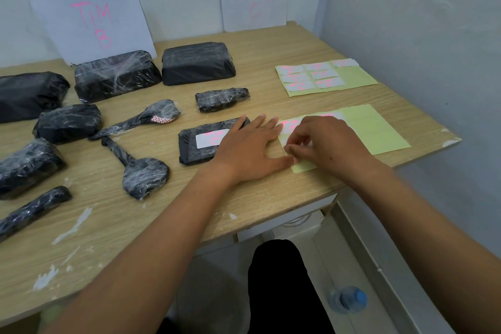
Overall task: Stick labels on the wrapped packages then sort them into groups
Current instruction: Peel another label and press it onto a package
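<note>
**Picking at the label sheet beside a labelled package**

The person is leaning over a wooden table [135, 225] with both bare arms stretched forward. The left hand [252, 149] is lying flat and wide, fingers straight and spread; its forefinger is reaching over the right end of a labelled package [195, 152] and its thumb is touching the left edge of the near label sheet [379, 130]. The right hand [322, 144] is curling over that sheet, its thumb and fingertips [290, 148] pinching at the sheet's left part. Whether a label corner is already lifting between them cannot be told. A white label [286, 127] with pink writing is showing on the sheet between the two hands.

The labelled package is lying just left of the sheet, its own label [211, 138] facing up. The unlabelled packages are lying spread over the left half of the table: two large blocks [116, 74] [198, 62] are sitting at the back, a small one [222, 99] is lying behind the labelled package, and two spoon-shaped ones [151, 116] [141, 173] are lying to its left.

A far label sheet [355, 77], carrying several labels, is lying towards the right rear corner. Two paper signs are leaning against the wall, one reading TIM B [95, 24], the other TIM C [253, 0]
</note>
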